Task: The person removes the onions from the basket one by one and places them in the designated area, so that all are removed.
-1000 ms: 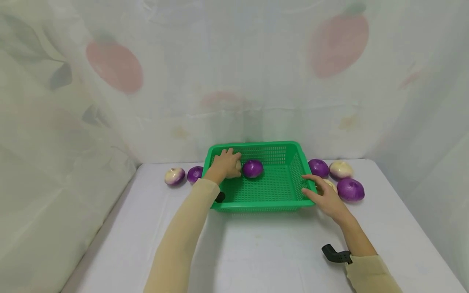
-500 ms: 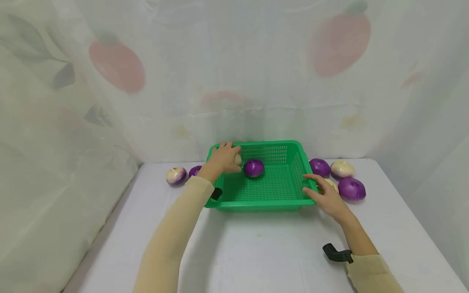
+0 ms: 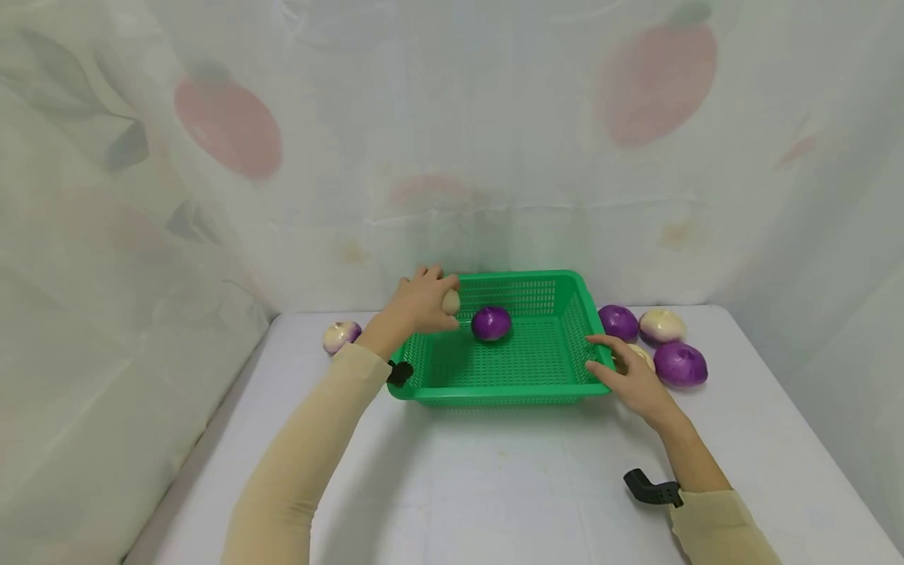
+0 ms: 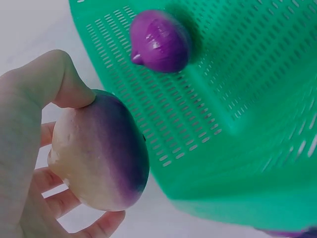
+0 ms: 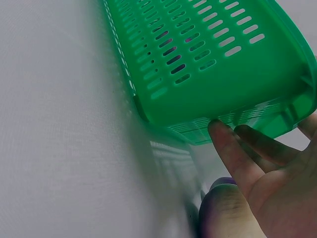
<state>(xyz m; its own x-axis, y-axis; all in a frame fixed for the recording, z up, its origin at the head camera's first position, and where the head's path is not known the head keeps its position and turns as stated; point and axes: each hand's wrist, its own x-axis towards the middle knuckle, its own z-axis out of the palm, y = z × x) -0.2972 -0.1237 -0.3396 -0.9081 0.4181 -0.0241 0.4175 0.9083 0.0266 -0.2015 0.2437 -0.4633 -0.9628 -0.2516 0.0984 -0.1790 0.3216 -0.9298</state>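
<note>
My left hand (image 3: 419,304) holds a purple-and-white turnip (image 4: 101,151) above the left end of a green plastic basket (image 3: 501,394). In the left wrist view, the thumb lies on the turnip's upper side, with the fingers around behind it. A purple bulb (image 3: 491,323), which looks like an onion, lies on the basket floor near the back. My right hand (image 3: 632,384) grips the basket's right rim; in the right wrist view, fingertips (image 5: 218,130) touch the outer wall.
Outside the basket's right end sit two purple bulbs (image 3: 680,365) and cream-coloured turnips (image 3: 662,326), one partly behind the right hand. Another white-and-purple turnip (image 3: 341,337) rests at the left. A printed curtain (image 3: 452,157) hangs behind the white table (image 3: 494,486).
My left hand has lifted the turnip from inside the basket and moved it up and leftward. My right hand has stayed at the basket's right rim.
</note>
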